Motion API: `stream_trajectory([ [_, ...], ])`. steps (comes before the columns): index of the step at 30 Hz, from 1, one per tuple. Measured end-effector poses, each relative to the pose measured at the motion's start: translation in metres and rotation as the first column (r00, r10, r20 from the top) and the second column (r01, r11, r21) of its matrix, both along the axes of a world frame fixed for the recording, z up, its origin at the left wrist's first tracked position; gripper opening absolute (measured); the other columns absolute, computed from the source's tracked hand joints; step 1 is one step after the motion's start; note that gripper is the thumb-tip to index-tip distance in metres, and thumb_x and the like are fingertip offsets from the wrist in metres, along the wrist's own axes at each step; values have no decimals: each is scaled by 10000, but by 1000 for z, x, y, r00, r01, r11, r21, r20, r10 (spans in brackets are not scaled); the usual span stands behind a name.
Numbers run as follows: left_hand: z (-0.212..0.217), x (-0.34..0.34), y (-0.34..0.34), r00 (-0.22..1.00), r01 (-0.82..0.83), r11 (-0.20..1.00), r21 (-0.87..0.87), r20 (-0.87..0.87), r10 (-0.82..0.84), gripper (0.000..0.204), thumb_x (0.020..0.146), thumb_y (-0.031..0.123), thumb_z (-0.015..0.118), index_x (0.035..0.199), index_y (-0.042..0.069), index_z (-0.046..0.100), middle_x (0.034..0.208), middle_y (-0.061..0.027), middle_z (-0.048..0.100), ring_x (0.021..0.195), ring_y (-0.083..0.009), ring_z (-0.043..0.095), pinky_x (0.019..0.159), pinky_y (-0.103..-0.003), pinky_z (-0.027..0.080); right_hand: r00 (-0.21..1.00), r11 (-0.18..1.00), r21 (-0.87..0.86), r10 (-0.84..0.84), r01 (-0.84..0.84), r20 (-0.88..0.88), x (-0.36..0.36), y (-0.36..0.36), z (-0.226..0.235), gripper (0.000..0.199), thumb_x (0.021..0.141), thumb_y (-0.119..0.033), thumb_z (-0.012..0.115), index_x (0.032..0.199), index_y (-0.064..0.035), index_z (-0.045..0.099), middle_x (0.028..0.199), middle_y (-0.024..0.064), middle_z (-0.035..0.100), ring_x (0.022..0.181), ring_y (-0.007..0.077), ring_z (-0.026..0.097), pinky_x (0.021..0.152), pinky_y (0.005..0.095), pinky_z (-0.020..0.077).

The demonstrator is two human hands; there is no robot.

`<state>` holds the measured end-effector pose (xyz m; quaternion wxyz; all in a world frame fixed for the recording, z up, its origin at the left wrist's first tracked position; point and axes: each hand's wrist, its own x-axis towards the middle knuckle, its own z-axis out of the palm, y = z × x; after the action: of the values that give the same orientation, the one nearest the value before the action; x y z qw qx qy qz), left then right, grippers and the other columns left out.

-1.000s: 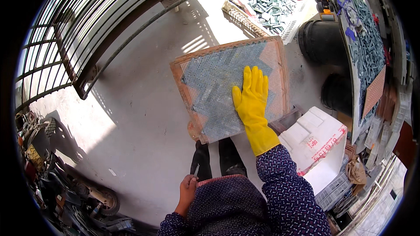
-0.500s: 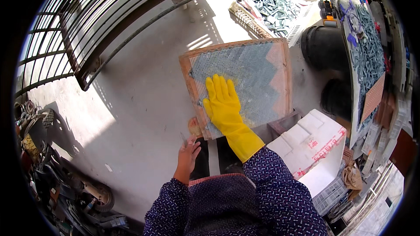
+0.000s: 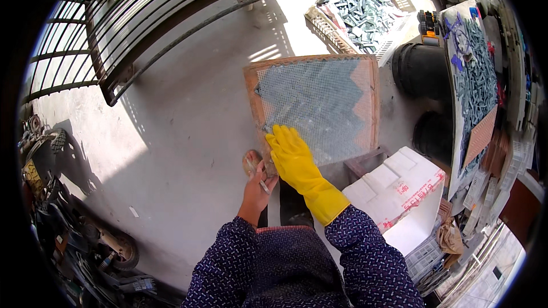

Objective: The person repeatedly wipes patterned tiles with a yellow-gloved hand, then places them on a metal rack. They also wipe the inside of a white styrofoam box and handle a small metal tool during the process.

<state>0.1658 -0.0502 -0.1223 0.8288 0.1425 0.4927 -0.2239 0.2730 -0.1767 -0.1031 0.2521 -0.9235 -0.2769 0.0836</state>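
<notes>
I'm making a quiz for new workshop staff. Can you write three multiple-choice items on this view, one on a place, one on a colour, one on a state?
1. Where does the right hand rest?
A. on the near left corner of the mesh-covered board
B. on the white foam box
C. on the metal gate

2. What colour is the glove on the right hand?
A. blue
B. yellow
C. black

3. How is the left hand?
A. gloved, flat on the floor
B. bare, closed round a small thin tool
C. bare, gripping the gate

Answers: 1 A, the gloved palm lies flat on the mesh at that corner. 2 B, the glove is bright yellow up to the sleeve. 3 B, it has no glove and a thin tool shows in its fingers, beside the board's corner.
</notes>
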Motion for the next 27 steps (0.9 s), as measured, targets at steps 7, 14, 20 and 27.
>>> stream_trajectory([
  [7,-4,-4,-7,997,-76,996,43,-10,77,464,940,175,380,1367,42,258,1330,-128,374,1198,-250,403,1044,-376,304,431,652,-168,-651,740,-625,91,25,11,201,863,-231,514,957,-72,593,899,114,615,779,271,604,687,373,486],
  [14,-2,-6,-10,989,-140,988,62,-46,143,456,934,173,392,1345,12,275,1296,-117,422,1182,-240,424,1039,-372,312,950,958,-175,-258,228,-178,3,-4,-31,182,846,-233,517,819,-69,593,733,101,595,663,298,584,612,382,476],
  [20,4,-2,-13,994,-105,992,66,3,105,467,948,199,325,1371,20,244,1335,-118,387,1202,-232,405,1038,-351,302,955,926,-256,-294,277,-32,100,-30,6,180,797,-218,570,865,-60,621,1001,150,613,871,314,586,746,407,459],
  [27,4,-7,-11,991,-129,990,62,32,127,481,939,224,360,1354,-3,271,1313,-123,413,1204,-225,405,1038,-348,298,976,970,-118,216,-211,23,16,-13,-14,531,848,-268,468,1333,-78,369,1357,86,401,1251,220,371,1071,378,218],
])
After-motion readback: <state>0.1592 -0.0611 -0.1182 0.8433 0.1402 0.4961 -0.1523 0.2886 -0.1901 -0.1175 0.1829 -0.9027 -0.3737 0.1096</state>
